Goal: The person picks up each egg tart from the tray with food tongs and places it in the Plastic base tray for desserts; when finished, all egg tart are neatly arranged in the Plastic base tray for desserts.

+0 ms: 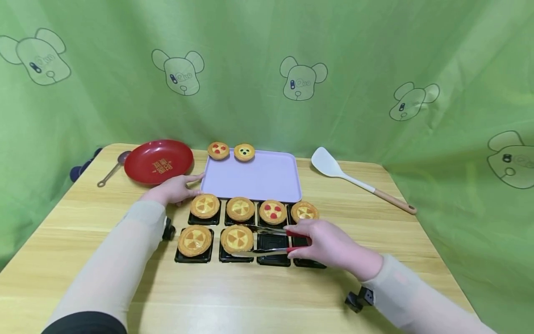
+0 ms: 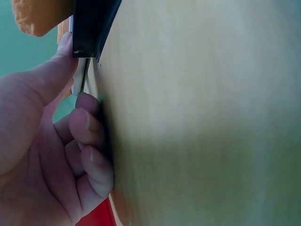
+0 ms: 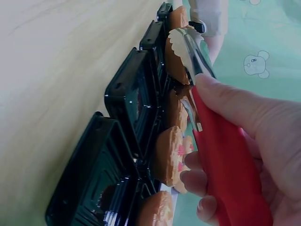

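Observation:
In the head view my right hand (image 1: 323, 243) grips red-handled metal tongs (image 3: 225, 165). Their arms reach left and straddle a toy egg tart (image 1: 236, 237), which sits at a black plastic holder in the front row. Another tart (image 1: 194, 240) fills the holder to its left. Bare black holders (image 1: 273, 257) lie under and beside the tongs on the right. My left hand (image 1: 175, 189) holds the left edge of a lilac tray (image 1: 254, 178), thumb by its near corner, the other fingers curled low by the tabletop. Two tarts (image 1: 218, 150) rest at the tray's far edge.
A back row of tarts in black holders, one with red berries (image 1: 273, 212), runs along the tray's near edge. A red plate (image 1: 158, 161) and a spoon (image 1: 111, 170) lie at the far left. A white spatula (image 1: 329, 163) lies at the far right, before a green curtain (image 1: 250, 69).

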### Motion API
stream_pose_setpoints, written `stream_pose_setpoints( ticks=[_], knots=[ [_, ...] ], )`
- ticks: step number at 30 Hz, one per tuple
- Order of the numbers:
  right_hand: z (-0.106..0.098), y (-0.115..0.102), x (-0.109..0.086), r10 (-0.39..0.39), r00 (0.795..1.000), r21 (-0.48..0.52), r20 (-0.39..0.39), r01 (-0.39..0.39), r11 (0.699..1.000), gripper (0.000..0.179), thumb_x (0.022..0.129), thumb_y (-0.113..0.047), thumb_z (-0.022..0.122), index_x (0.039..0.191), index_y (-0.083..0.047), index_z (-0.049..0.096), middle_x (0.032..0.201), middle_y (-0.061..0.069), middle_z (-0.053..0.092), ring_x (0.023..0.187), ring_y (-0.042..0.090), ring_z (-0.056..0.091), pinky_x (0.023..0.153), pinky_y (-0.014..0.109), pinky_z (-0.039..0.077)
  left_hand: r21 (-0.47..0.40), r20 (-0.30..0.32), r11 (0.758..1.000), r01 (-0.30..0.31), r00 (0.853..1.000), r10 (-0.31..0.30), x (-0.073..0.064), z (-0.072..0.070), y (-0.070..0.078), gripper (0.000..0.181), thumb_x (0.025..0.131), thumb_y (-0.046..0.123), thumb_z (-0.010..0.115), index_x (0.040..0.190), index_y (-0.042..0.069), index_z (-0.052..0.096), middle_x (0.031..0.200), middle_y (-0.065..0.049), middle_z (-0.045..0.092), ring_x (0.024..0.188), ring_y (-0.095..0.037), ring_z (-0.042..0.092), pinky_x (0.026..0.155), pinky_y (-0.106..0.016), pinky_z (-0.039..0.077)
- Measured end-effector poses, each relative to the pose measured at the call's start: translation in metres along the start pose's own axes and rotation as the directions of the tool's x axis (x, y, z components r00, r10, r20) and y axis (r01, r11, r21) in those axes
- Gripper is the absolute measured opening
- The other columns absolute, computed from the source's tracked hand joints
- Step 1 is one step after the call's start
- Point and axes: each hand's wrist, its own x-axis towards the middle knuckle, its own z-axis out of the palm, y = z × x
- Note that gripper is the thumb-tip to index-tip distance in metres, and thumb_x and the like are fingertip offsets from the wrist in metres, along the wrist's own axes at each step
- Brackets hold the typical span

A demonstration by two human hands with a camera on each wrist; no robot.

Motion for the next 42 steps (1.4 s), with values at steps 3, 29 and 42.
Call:
stream_pose_setpoints(
  ticks=[3, 29, 42],
  knots=[
    [0.003, 0.001, -0.001, 0.011, 1.000, -0.004, 0.005, -0.011, 1.000, 0.064, 0.078, -0.047, 0.081, 0.127, -0.008, 0.068, 0.125, 0.017, 0.064, 0.116, 0.031, 0.060, 0.097, 0.047, 0.047, -0.004, -0.002, 1.000, -0.006, 1.000, 0.006, 0.000, -0.001, 0.000, 0.072, 0.096, 0.035, 0.066, 0.157, 0.028, 0.028, 0.061, -0.003, 0.044, 0.055, -0.018, 0.051, 0.055, -0.034, 0.049],
    [-0.027, -0.003, 0.012, 0.116, 0.992, 0.181, -0.057, -0.104, 0.978, 0.069, 0.076, -0.042, 0.085, 0.132, -0.007, 0.064, 0.110, 0.002, 0.066, 0.092, 0.021, 0.062, 0.081, 0.039, 0.052, -0.009, 0.003, 1.000, 0.007, 1.000, -0.007, 0.004, 0.000, -0.004, 0.074, 0.095, 0.039, 0.066, 0.157, 0.032, 0.027, 0.061, -0.004, 0.045, 0.056, -0.021, 0.051, 0.056, -0.035, 0.049],
    [-0.054, 0.036, 0.079, 0.260, 0.956, 0.218, -0.136, -0.227, 0.949, 0.070, 0.078, -0.042, 0.085, 0.130, 0.000, 0.063, 0.100, 0.006, 0.068, 0.080, 0.019, 0.060, 0.070, 0.034, 0.051, -0.030, 0.003, 1.000, 0.000, 1.000, 0.000, 0.003, 0.001, -0.003, 0.072, 0.096, 0.037, 0.065, 0.157, 0.030, 0.027, 0.058, -0.001, 0.042, 0.050, -0.018, 0.048, 0.054, -0.033, 0.047]
  ],
)
